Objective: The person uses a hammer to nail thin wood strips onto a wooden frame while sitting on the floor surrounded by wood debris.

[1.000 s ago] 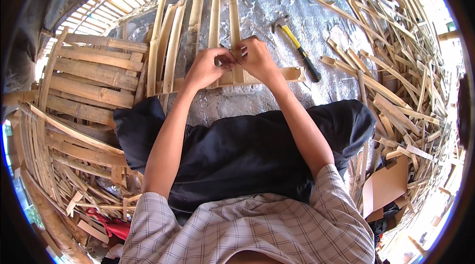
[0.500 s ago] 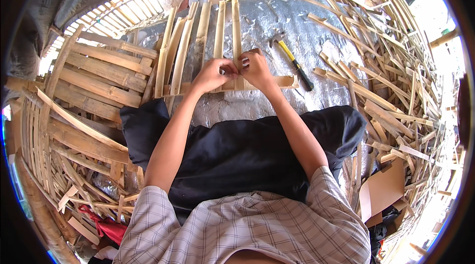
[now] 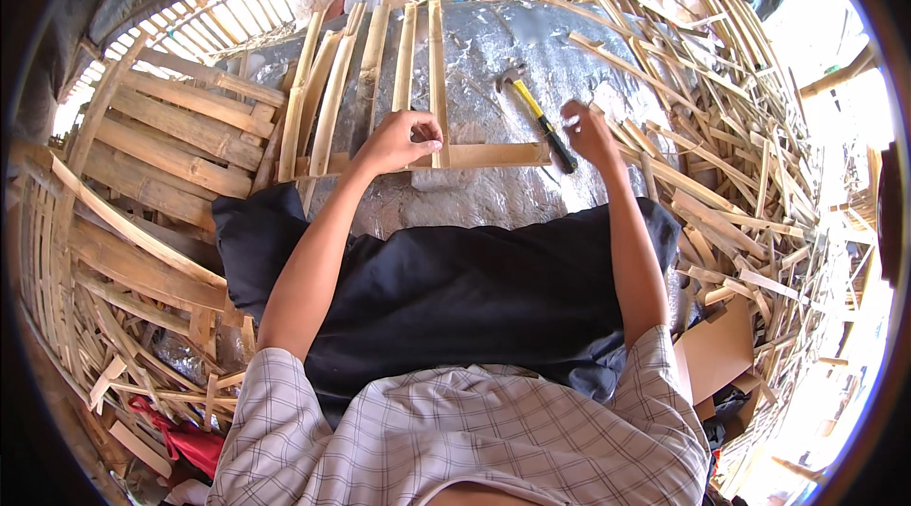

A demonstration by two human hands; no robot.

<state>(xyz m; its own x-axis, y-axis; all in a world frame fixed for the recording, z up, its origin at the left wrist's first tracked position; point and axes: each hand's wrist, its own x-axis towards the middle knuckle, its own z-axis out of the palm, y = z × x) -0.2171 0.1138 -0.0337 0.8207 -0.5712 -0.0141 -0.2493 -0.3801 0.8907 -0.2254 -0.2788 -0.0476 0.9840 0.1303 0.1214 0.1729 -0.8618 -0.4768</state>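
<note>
My left hand is over the crosswise bamboo strip, thumb and fingers curled into a pinch beside the foot of an upright bamboo slat. Whatever lies between those fingertips is too small to make out. My right hand hovers right of the strip's end, holding nothing visible, its fingers bent and apart. Close to its left lies a claw hammer with a yellow and black handle, head pointing away from me. Several more slats run away from me on the left, their near ends at the strip.
A slatted bamboo panel lies at the left. Heaped split bamboo covers the right side, with a cardboard box near it. Shiny grey sheeting is under the work. Black cloth covers my legs.
My right hand has left the slat and moved right, to beside the hammer handle. My left hand stays pinched at the slat's foot. The whole view has shifted slightly.
</note>
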